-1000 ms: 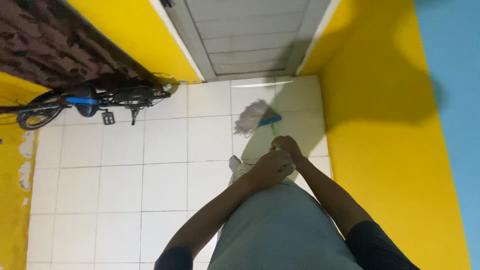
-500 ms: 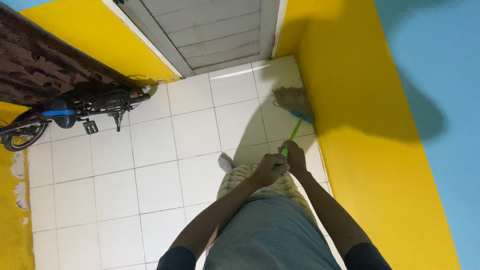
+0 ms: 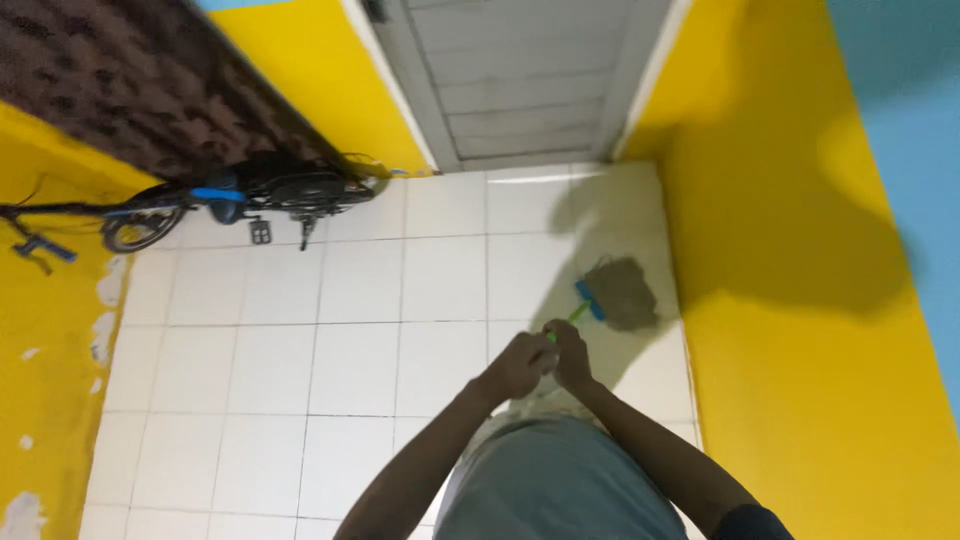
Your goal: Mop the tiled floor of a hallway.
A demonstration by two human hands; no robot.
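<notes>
Both my hands grip a mop by its green handle [image 3: 574,314], straight out in front of my body. My left hand [image 3: 518,366] is closed around the handle just beside my right hand [image 3: 571,355], the two touching. The handle runs up and right to a blue head piece [image 3: 589,299] and a grey mop head [image 3: 624,293] that lies flat on the white floor tiles [image 3: 360,350], close to the yellow wall on the right [image 3: 800,330]. My grey shirt fills the lower middle of the view.
A small bicycle [image 3: 215,200] with a blue frame leans by the yellow wall at the upper left, under a dark patterned curtain [image 3: 130,90]. A grey door [image 3: 530,80] is shut at the far end. The left wall [image 3: 45,400] has flaking paint.
The mop head has moved back toward me along the right wall, from near the door to about mid-floor. My hands stay joined on the handle. The camera view has shifted.
</notes>
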